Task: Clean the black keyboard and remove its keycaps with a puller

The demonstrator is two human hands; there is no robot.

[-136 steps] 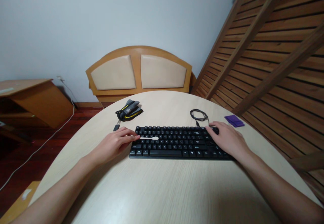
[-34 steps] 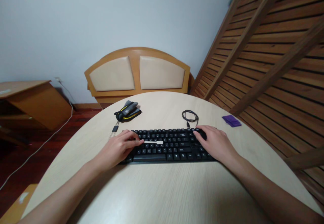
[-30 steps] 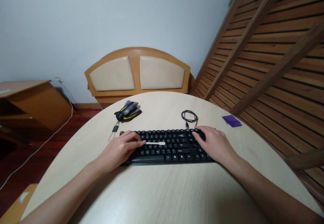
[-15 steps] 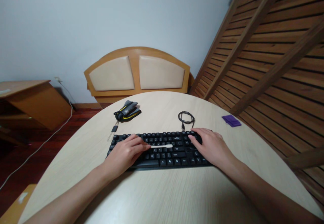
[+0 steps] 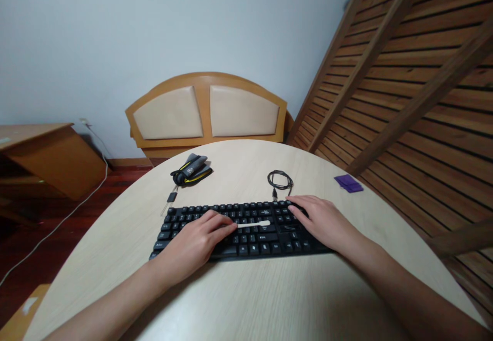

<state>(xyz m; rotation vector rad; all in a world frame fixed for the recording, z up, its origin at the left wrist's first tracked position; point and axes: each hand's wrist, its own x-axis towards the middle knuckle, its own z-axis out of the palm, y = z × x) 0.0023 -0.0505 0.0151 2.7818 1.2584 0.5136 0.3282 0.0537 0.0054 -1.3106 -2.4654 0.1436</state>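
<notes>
A black keyboard [image 5: 265, 238] lies across the table in front of me. My left hand [image 5: 208, 233] is over its middle keys, with fingers pinched round a thin white stick with a wider rounded tip [image 5: 254, 224]. The stick points right, and its tip is over the keys near the enter area. Whether the tip is a brush or a swab I cannot tell. At the keyboard's right end is my right hand [image 5: 318, 220], thumb on the keys and fingers along the far edge, holding it. Part of the keyboard is hidden under both hands.
Behind the keyboard lie a coiled black cable [image 5: 280, 181] with a USB plug and a grey, black and yellow folded bundle [image 5: 192, 170] with a dark tag [image 5: 172, 197]. A folded purple cloth [image 5: 348, 183] is at the right. The round table [image 5: 246, 300] faces a wooden headboard [image 5: 206, 110].
My left hand has slid right along the keys with the white stick. My right hand stays on the keyboard's right end. The whole view has shifted slightly.
</notes>
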